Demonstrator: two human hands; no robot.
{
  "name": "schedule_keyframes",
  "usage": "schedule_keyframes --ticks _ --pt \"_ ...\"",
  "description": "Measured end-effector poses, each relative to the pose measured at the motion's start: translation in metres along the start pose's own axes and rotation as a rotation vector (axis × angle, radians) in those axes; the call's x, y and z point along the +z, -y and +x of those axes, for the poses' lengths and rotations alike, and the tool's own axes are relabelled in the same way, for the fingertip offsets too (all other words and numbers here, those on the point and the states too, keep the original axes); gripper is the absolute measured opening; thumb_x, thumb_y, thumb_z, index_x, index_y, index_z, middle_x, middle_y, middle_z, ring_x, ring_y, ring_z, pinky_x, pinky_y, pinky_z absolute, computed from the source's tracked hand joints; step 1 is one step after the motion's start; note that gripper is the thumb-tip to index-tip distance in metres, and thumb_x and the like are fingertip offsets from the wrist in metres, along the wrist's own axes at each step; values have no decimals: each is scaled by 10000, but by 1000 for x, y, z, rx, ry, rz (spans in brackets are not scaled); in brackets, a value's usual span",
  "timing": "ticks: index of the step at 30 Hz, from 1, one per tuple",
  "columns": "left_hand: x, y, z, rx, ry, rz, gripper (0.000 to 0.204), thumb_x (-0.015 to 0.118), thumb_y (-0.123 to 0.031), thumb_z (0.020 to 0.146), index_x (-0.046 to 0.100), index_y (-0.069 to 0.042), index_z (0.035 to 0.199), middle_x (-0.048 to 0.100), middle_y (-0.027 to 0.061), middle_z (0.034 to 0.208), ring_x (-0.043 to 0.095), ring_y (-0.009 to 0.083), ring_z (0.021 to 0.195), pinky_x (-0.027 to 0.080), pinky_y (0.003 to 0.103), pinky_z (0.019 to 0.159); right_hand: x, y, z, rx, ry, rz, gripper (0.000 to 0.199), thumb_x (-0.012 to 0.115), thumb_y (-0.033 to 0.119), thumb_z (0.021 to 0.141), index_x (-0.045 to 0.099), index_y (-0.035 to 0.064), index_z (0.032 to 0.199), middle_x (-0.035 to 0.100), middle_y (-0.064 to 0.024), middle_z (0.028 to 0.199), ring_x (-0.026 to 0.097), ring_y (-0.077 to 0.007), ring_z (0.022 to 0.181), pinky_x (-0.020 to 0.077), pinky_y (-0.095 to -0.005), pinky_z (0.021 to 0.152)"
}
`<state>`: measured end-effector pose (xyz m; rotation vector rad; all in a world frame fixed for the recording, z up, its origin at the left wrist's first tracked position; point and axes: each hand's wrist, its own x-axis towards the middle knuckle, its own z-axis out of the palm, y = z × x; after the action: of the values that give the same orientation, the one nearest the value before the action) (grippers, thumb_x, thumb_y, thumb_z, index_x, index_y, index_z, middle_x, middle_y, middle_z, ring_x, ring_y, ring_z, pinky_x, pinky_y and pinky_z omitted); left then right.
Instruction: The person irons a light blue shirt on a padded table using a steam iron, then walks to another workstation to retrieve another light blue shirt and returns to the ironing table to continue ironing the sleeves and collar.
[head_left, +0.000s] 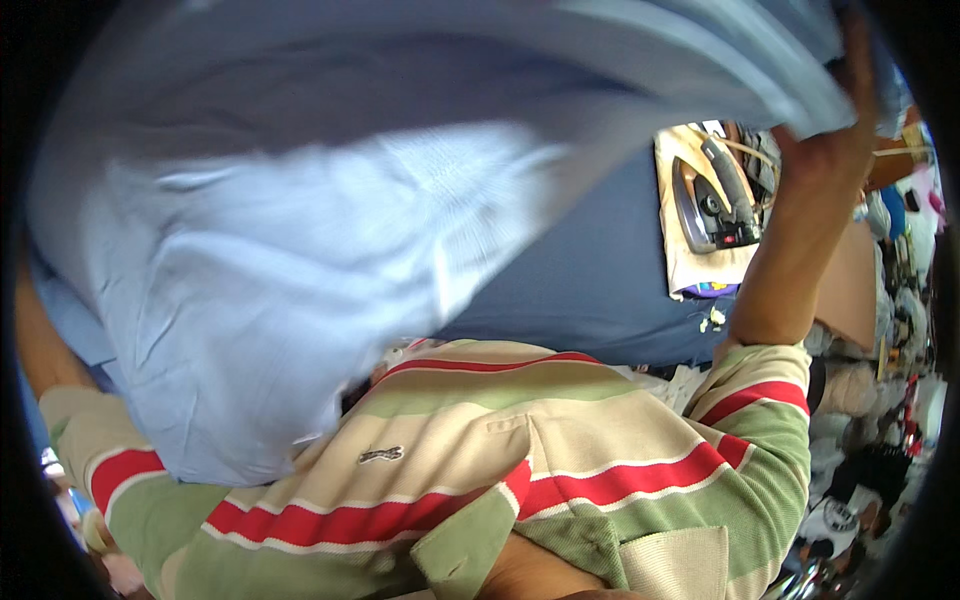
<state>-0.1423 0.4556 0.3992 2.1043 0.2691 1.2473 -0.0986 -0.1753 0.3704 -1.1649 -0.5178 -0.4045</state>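
A large light blue cloth (300,250) is lifted and spread in front of me, filling the upper left. Its upper part is smeared by motion, and I cannot tell what kind of garment it is, if any. High on the right, my right hand (830,140) is closed on the cloth's edge, its fingers partly hidden in the folds. My left forearm rises at the far left edge, with the hand itself hidden behind the cloth. Beneath the cloth lies a table covered in dark blue fabric (590,260).
A clothes iron (715,200) rests on a beige pad (678,265) at the table's right, inside my right arm. Its pale cord (745,150) runs behind. Small white scraps (712,320) lie near the front edge. Many jumbled items (905,310) stand beyond the right side.
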Motion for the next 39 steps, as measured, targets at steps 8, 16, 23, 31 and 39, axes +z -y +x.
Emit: schedule_keyframes --ticks 8,16,23,31,39 --pt "370 187 24 133 845 323 692 578 -215 801 250 -97 1399 348 152 1394 359 293 1270 284 412 1048 -9 -186 -71 700 -614 151 356 763 222 728 576 105 1007 606 -46 857 606 -185 810 533 -375 700" --pt "347 101 -276 622 912 -175 470 606 -162 778 503 -113 1234 539 115 1219 489 286 1133 356 421 969 -34 -252 -243 659 -197 -1006 545 714 156 713 472 84 1196 510 -102 1091 554 -199 816 471 -357 672" --pt "227 64 -361 381 1195 182 299 619 -167 744 583 -101 1033 584 96 1005 538 253 932 378 364 866 -70 -286 -160 199 577 -1641 293 607 76 728 572 130 1013 549 -37 1078 502 -260 1008 360 -438 880" --pt "207 46 -324 -112 1795 128 186 548 -152 809 642 -73 948 642 130 851 607 276 760 469 384 653 -134 -260 -140 425 849 -1554 256 522 284 795 628 125 966 578 -26 1122 522 -259 1048 373 -459 905" --pt "341 12 -333 704 997 -43 461 594 -236 790 493 -123 1225 577 95 1121 514 261 1077 358 402 917 -134 -300 -116 155 793 -1491 212 564 214 779 638 166 972 624 -48 1003 539 -259 1031 406 -436 871"
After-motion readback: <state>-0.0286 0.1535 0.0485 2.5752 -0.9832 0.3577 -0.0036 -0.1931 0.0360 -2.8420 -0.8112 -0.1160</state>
